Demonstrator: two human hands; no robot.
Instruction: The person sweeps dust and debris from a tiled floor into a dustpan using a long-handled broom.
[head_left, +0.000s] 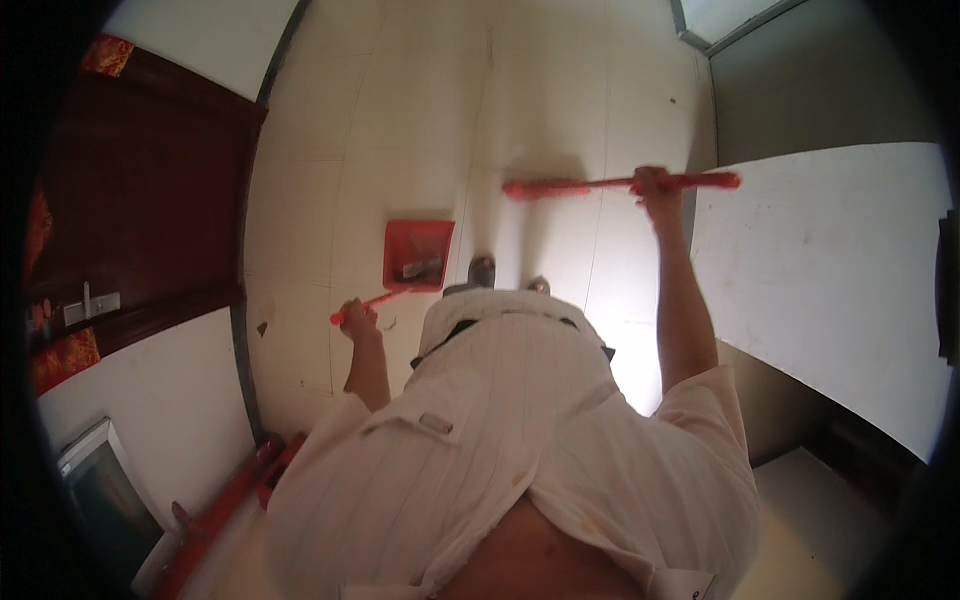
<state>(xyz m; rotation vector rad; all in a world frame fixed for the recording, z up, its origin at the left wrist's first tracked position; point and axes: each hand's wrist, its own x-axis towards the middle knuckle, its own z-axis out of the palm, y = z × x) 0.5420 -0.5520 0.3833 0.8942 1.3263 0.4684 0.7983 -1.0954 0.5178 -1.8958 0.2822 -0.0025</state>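
My right hand (654, 187) grips the handle of a red hand brush (547, 188), held out to the right in front of me; its bristled end points left and is slightly blurred. Whether the bristles touch the floor I cannot tell. Lower on the left, my left hand (358, 318) is closed round the thin red handle of a red plastic dustpan (418, 237). Inside the pan lie a flat greyish piece and some dark debris. My shoes show just right of the pan.
Pale tiled floor (405, 112) bears small dark bits. A dark red door (150, 180) with a metal handle stands left, a white panel (810, 277) right. Red pipes (217, 517) run at lower left, beside a framed glass panel (112, 487).
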